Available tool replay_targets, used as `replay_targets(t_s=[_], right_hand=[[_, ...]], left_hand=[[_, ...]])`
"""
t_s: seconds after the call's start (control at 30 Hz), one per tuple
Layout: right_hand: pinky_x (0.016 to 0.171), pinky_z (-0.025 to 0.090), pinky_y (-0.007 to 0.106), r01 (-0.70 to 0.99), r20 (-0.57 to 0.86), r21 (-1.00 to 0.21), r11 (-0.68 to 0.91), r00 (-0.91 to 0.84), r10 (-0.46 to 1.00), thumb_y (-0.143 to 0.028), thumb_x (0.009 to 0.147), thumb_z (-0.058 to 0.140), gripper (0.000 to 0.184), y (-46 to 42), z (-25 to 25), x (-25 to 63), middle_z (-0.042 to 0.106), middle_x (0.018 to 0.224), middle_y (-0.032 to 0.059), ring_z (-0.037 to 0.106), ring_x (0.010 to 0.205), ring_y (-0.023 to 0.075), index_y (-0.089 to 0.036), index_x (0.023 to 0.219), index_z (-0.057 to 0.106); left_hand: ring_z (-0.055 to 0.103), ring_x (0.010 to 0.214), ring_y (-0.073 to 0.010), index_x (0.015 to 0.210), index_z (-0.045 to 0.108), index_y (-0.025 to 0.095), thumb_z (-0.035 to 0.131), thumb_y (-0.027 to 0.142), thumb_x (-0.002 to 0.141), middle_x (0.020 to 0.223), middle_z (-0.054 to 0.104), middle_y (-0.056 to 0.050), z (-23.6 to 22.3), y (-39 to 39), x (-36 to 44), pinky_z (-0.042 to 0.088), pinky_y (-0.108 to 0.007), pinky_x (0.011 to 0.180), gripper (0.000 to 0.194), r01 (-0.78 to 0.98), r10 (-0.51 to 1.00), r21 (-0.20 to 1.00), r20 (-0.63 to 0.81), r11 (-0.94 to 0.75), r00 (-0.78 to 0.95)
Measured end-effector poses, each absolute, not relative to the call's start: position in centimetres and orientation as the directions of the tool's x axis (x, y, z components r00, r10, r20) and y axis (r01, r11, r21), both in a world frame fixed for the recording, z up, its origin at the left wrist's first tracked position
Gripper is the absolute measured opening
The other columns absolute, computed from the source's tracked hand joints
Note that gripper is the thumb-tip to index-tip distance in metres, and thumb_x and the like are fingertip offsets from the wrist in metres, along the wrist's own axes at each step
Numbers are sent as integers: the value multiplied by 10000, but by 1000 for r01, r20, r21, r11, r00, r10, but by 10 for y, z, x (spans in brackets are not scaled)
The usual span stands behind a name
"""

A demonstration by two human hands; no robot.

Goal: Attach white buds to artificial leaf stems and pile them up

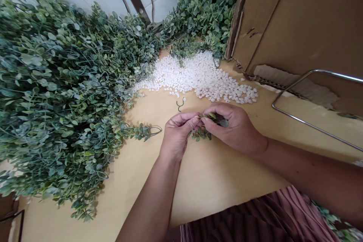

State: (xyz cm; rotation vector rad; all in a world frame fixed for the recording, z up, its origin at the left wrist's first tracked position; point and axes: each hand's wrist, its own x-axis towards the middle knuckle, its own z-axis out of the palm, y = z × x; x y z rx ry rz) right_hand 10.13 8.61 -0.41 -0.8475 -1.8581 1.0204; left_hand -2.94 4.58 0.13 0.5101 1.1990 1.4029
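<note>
Both hands meet over the middle of the table, fingers pinched together. My left hand (178, 132) is closed, with a tiny white piece showing at its thumb and fingertip. Between the fingers of my right hand (232, 124) is an artificial leaf sprig (202, 134), its small green leaves showing under and between both hands. Just beyond my fingertips lies a short, curved green stem piece (179, 105) beside a loose white bead-like piece (184, 99). Farther back spreads a heap of small white pieces (193, 75). The exact contact at the fingertips is partly hidden.
A large pile of artificial greenery (62, 83) covers the left side, one sprig with a looped stem (155, 131) sticking out. More greenery (210, 7) stands at the back. On the right are a cardboard box (300, 22) and a bent metal rod (309, 121).
</note>
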Motion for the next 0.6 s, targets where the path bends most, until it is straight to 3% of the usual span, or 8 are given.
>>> replay_targets(t_s=[0.4, 0.6], right_hand=[[567, 399, 223, 171, 333, -881, 442, -439, 834, -138, 737, 517, 99, 87, -5, 101, 567, 626, 9, 510, 591, 103, -153, 645, 551], [582, 445, 239, 100, 191, -959, 266, -469, 862, -214, 787, 518, 116, 92, -4, 101, 572, 649, 8, 542, 620, 119, -163, 684, 532]], left_hand=[[540, 457, -44, 594, 691, 161, 850, 242, 425, 487, 635, 28, -3, 46, -30, 452, -153, 501, 245, -409, 923, 891, -310, 199, -227], [581, 563, -77, 722, 713, 175, 799, 310, 539, 603, 672, 5, 4, 45, -39, 472, -195, 581, 243, -291, 930, 943, -245, 163, -275]])
